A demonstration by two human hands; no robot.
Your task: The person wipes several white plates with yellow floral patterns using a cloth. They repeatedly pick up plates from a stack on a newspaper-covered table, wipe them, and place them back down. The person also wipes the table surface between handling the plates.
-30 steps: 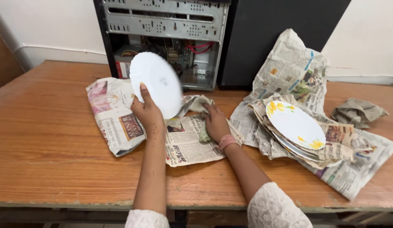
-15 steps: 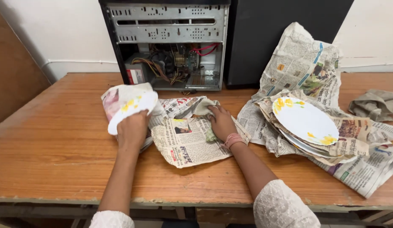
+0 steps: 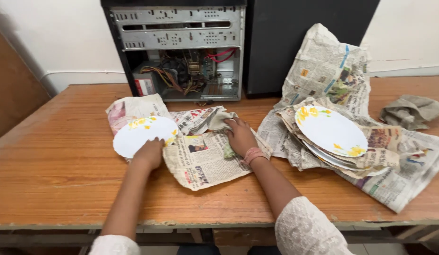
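Nearer the table's (image 3: 49, 184) left edge, the left hand (image 3: 148, 153) grasps the rim of a white plate (image 3: 141, 134) with yellow flowers, lying on newspaper (image 3: 203, 160). Just beside it, the right hand (image 3: 240, 137) presses a greenish cloth (image 3: 219, 118) onto the paper, fingers curled over it. Toward the right edge sits a stack of plates (image 3: 330, 132).

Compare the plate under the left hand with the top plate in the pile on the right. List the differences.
The left plate lies alone on newspaper, while the pile plate tops a stack of plates layered with newspaper sheets. The left hand rests on the left plate's near edge; no hand touches the pile plate. The left plate looks smaller in this view, though that may be perspective. Both are white, round, face up, with yellow floral rim marks.
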